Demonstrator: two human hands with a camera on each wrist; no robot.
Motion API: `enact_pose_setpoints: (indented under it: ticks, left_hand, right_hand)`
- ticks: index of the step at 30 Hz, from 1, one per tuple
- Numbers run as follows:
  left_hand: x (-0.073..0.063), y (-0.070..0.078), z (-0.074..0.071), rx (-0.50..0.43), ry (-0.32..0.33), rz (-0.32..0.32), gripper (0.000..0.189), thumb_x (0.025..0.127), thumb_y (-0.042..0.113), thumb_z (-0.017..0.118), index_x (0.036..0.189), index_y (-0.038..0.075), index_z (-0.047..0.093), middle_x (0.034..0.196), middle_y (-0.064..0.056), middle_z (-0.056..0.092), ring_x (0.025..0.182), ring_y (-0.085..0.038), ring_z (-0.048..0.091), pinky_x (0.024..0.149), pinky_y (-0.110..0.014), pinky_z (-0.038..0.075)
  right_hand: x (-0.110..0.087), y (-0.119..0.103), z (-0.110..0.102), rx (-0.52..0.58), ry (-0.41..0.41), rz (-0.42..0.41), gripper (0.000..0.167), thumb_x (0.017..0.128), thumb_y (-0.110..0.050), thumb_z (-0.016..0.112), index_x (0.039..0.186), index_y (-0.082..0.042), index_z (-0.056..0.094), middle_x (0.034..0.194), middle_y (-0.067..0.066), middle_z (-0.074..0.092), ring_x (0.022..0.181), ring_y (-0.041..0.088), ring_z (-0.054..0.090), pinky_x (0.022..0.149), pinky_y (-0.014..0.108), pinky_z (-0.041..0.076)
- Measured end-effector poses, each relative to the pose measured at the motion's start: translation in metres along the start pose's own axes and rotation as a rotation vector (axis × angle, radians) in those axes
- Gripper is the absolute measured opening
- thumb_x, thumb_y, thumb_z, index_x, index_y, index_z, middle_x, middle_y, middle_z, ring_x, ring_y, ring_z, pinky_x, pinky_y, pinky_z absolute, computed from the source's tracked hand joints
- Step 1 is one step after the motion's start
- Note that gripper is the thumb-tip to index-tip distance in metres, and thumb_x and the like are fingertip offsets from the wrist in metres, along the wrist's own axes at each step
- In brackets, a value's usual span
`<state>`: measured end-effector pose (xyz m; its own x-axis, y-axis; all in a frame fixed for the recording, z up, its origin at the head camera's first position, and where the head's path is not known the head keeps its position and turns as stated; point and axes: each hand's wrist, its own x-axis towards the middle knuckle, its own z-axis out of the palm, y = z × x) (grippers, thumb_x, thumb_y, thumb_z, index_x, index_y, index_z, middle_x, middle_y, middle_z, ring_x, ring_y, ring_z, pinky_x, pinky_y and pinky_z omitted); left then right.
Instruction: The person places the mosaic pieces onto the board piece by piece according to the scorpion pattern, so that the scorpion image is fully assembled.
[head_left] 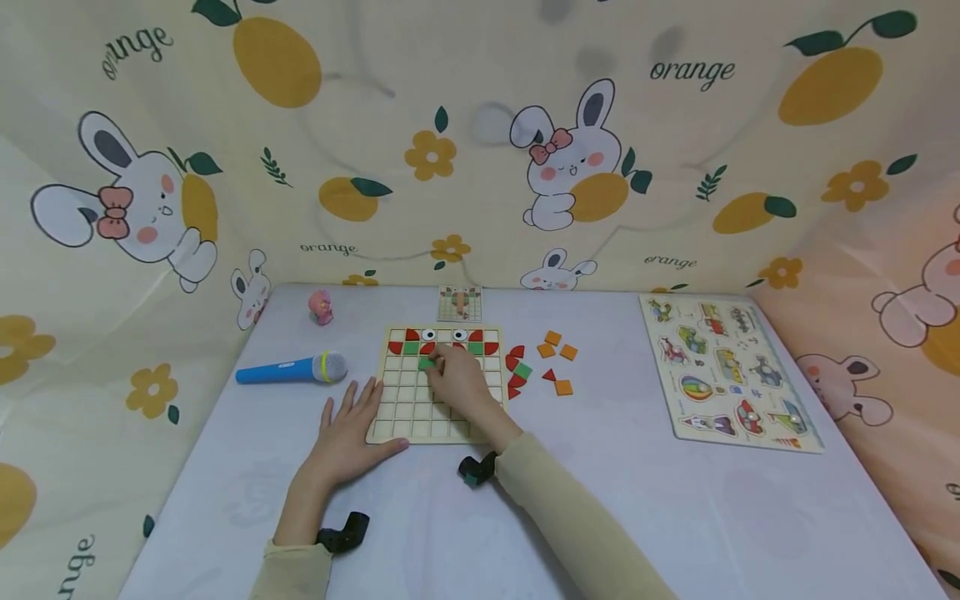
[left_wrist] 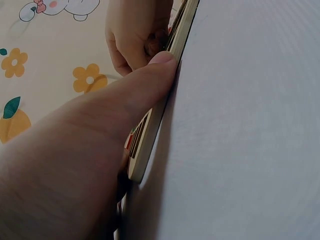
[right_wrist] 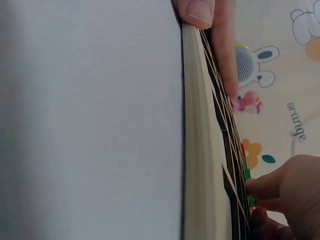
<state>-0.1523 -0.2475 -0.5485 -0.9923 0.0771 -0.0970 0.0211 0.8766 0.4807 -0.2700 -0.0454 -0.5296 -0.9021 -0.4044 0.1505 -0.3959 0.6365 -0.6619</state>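
Observation:
A wooden grid board (head_left: 397,404) lies flat on the table, with red and green pieces and two round eye tiles (head_left: 428,335) along its upper rows. Over the board's middle, my right hand (head_left: 463,383) pinches a small green square tile (head_left: 426,364) at a cell below the filled rows. The same tile (right_wrist: 251,201) shows between thumb and finger in the right wrist view. My left hand (head_left: 347,446) rests with spread fingers at the board's left side. Its thumb (left_wrist: 162,62) touches the near edge in the left wrist view.
Right of the board lie loose red pieces (head_left: 513,363), a green square (head_left: 522,371) and several orange squares (head_left: 564,387). A pattern card (head_left: 460,304) is behind it. A blue toy microphone (head_left: 277,372) and pink figurine (head_left: 320,307) sit left; a picture puzzle board (head_left: 731,375) lies far right.

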Motion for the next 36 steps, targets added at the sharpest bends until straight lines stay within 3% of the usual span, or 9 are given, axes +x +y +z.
enact_pose_setpoints:
  ticks: [4,12,19,25,31,36]
  left_hand:
    - [0.001,0.001,0.001,0.0,-0.001,-0.005,0.116,0.088,0.074,0.07,0.169,0.006,0.022,0.177,-0.015,0.017,0.164,-0.043,0.001,0.126,-0.071,-0.008]
    - [0.002,0.0,0.002,0.006,0.002,-0.005,0.116,0.087,0.074,0.07,0.169,0.007,0.022,0.177,-0.015,0.017,0.164,-0.042,0.001,0.126,-0.07,-0.008]
    - [0.0,-0.001,-0.001,0.008,0.009,0.001,0.116,0.088,0.073,0.07,0.169,0.005,0.022,0.177,-0.016,0.017,0.164,-0.044,0.001,0.126,-0.071,-0.008]
    - [-0.001,0.0,-0.001,0.003,0.002,-0.001,0.116,0.088,0.073,0.07,0.169,0.006,0.021,0.177,-0.015,0.016,0.164,-0.043,0.0,0.126,-0.07,-0.008]
    - [0.001,0.001,0.003,-0.005,-0.012,-0.008,0.117,0.088,0.075,0.069,0.169,0.006,0.02,0.177,-0.014,0.016,0.164,-0.042,-0.001,0.126,-0.07,-0.009]
    - [0.0,0.0,0.0,0.001,-0.007,-0.008,0.119,0.087,0.078,0.067,0.169,0.005,0.02,0.177,-0.015,0.014,0.164,-0.043,-0.001,0.126,-0.07,-0.007]
  right_hand:
    - [0.003,-0.002,0.001,-0.027,0.008,0.03,0.014,0.1,-0.014,0.073,0.111,-0.005,0.076,0.084,0.004,0.074,0.072,0.013,0.063,0.065,0.027,0.055]
    - [0.01,-0.002,0.001,-0.076,-0.03,0.079,0.016,0.1,-0.016,0.071,0.113,-0.01,0.076,0.066,-0.002,0.065,0.057,0.011,0.05,0.052,0.023,0.04]
    - [0.012,-0.008,0.0,-0.096,-0.067,0.083,0.014,0.1,-0.018,0.072,0.112,-0.012,0.077,0.059,-0.004,0.06,0.052,0.008,0.043,0.046,0.022,0.035]
    - [0.009,-0.005,-0.006,-0.031,-0.096,0.073,0.026,0.101,-0.016,0.07,0.126,-0.009,0.073,0.06,-0.003,0.056,0.052,0.009,0.039,0.049,0.023,0.032]
    - [-0.008,0.018,-0.036,0.095,-0.062,0.033,0.038,0.099,-0.014,0.074,0.136,-0.006,0.066,0.082,0.001,0.061,0.071,0.014,0.053,0.066,0.028,0.045]
    - [-0.027,0.048,-0.077,0.051,0.015,0.047,0.031,0.098,-0.011,0.074,0.128,-0.002,0.07,0.087,0.005,0.062,0.074,0.019,0.053,0.067,0.031,0.045]
